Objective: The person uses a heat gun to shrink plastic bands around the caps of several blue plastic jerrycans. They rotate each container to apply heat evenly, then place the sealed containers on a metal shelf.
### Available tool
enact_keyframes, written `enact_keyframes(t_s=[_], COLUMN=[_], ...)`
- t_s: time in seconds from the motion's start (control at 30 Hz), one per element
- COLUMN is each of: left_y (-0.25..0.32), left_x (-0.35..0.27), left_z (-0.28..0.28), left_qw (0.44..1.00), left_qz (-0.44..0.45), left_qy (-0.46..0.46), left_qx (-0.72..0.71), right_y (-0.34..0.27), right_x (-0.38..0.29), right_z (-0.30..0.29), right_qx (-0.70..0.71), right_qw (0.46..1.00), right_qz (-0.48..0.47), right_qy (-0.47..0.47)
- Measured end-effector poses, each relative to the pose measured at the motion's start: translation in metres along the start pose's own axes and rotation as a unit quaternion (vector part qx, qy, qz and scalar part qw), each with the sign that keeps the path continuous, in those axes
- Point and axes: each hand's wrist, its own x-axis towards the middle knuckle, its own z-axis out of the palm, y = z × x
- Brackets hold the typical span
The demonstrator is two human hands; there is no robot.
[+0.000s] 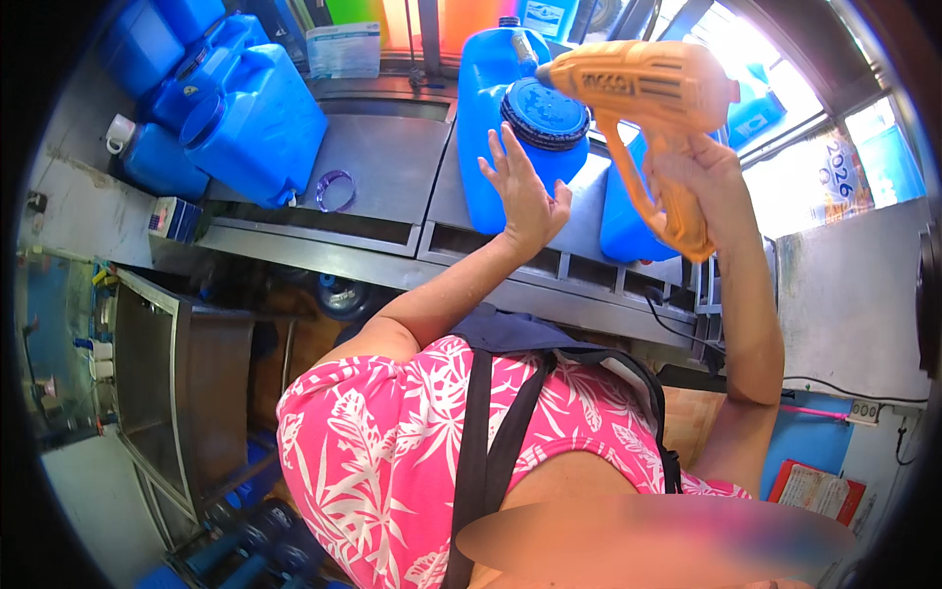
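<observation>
My right hand [703,180] grips the handle of an orange INGCO heat gun [647,85], raised above the counter. Its dark nozzle points left, close to the wide round cap [548,107] of a blue plastic water container [482,154]. Around the cap's rim runs a dark printed shrink band [544,140]. My left hand [528,199] is spread open in front of the cap, fingers apart and holding nothing. Whether its fingertips touch the container is unclear.
Several blue water containers [272,125] crowd the left end of the steel counter [375,151]. Near them lies a loose purple plastic band [335,191]. Another blue container [625,213] stands right, partly behind the heat gun. A black cord [666,318] hangs over the front edge.
</observation>
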Motion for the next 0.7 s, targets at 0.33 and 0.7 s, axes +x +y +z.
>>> enact_keyframes(t_s=[0.33, 0.7], left_y=[-0.014, -0.051], left_x=[0.026, 0.073], left_z=[-0.018, -0.025], left_qw=[0.997, 0.991], left_qz=[0.027, -0.004], left_qy=[-0.029, -0.037], left_qx=[0.067, 0.131], right_y=[0.056, 0.089], right_x=[-0.081, -0.073], right_z=[-0.052, -0.017], right_qx=[0.157, 0.245], right_qw=[0.986, 0.969], right_qz=[0.050, 0.033], right_qy=[0.038, 0.006])
